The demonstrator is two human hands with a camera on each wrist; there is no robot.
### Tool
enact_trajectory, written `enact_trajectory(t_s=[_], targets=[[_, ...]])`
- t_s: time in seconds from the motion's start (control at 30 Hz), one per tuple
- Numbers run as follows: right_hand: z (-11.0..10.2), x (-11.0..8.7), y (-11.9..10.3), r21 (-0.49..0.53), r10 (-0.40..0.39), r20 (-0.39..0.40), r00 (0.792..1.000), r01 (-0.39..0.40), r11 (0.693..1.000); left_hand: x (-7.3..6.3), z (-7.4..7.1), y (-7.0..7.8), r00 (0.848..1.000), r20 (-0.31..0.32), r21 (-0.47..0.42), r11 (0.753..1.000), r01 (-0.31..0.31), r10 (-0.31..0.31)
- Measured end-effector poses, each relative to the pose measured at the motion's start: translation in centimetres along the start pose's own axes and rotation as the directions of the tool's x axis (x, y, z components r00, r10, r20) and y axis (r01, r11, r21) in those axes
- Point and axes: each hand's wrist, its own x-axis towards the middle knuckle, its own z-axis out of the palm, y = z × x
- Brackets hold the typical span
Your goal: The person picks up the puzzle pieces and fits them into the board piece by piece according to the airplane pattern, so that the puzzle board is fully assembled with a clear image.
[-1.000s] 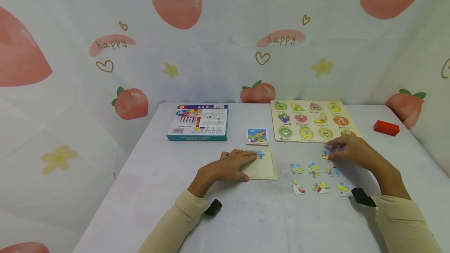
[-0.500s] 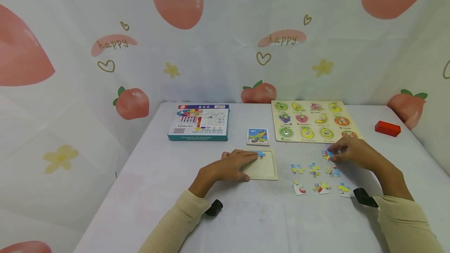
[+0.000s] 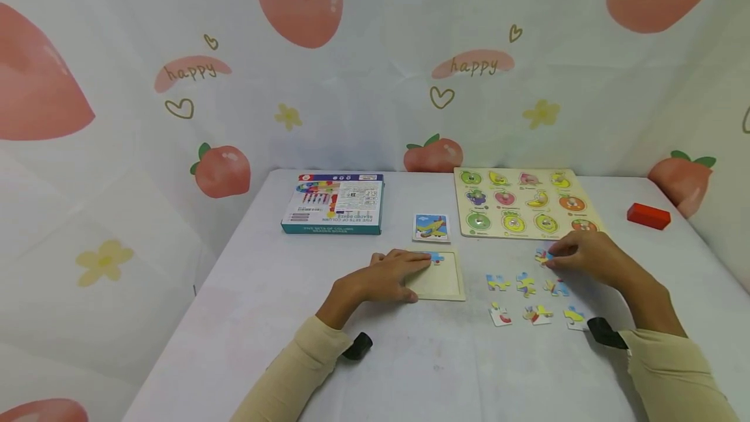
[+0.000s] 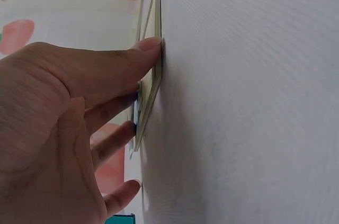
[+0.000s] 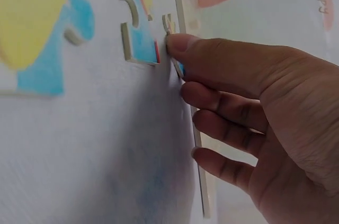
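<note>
My left hand (image 3: 383, 277) lies on the left side of a small wooden puzzle tray (image 3: 441, 286). Its fingers are spread and fairly straight, the thumb (image 4: 147, 46) touching the tray's near rim in the left wrist view. One blue puzzle piece (image 3: 437, 258) sits at the tray's top edge, partly covered by the fingertips. To the right, my right hand (image 3: 594, 258) pinches a jigsaw piece (image 3: 541, 255) of blue, yellow and red between thumb and index finger. That piece (image 5: 169, 24) is mostly hidden behind the thumb in the right wrist view.
Loose jigsaw pieces lie in two rows, including a blue-yellow piece (image 3: 498, 282) and a white-red one (image 3: 500, 314). Behind the tray is an airplane picture card (image 3: 431, 227). Farther back are a boxed toy set (image 3: 334, 204), a fruit knob board (image 3: 492, 208) and a red block (image 3: 648, 215).
The right thumb and index finger have closed on the jigsaw piece, and the index finger has come lower. The left hand stays on the tray.
</note>
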Motion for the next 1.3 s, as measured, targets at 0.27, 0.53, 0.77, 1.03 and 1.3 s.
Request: enact_trajectory(t_s=[0.27, 0.53, 0.77, 1.03, 1.3], targets=[[0.5, 0.3, -1.5, 0.007, -0.033, -0.018, 0.999, 0.033, 0.999, 0.1, -0.1, 0.1, 1.0, 0.007, 0.014, 1.0, -0.001, 0.001], [1.6, 1.3, -3.6, 0.025, -0.088, -0.029, 0.996, 0.089, 0.996, 0.0, -0.2, 0.1, 1.0, 0.007, 0.014, 1.0, 0.005, -0.005], [2.7, 2.0, -5.4, 0.041, -0.163, -0.031, 0.986, 0.164, 0.986, -0.1, -0.1, 0.2, 1.0, 0.002, -0.001, 1.0, 0.01, -0.01], [4.0, 3.2, -7.1, 0.048, -0.246, -0.014, 0.969, 0.247, 0.968, -0.1, -0.2, 0.2, 1.0, 0.005, 0.003, 1.0, 0.005, -0.005], [4.9, 4.3, -9.6, 0.042, -0.315, 0.007, 0.949, 0.314, 0.948, 0.0, -0.2, 0.2, 1.0, 0.007, 0.009, 1.0, 0.008, -0.008]])
